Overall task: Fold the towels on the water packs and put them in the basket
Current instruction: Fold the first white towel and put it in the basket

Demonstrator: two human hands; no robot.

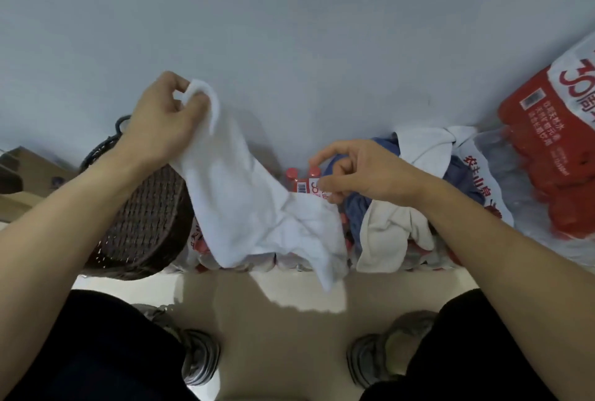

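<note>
You are opening out the soft white towel (244,207) over the water packs (299,186): left hand (161,120) pinches its 11 o'clock corner, right hand (360,172) pinches its 3 o'clock edge; next, find matching corners.

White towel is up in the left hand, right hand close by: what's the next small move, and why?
Probably pinch a second corner with the right hand and spread it. The left hand holds only one corner, so the white towel hangs crumpled over the water packs, unfit for folding.
</note>
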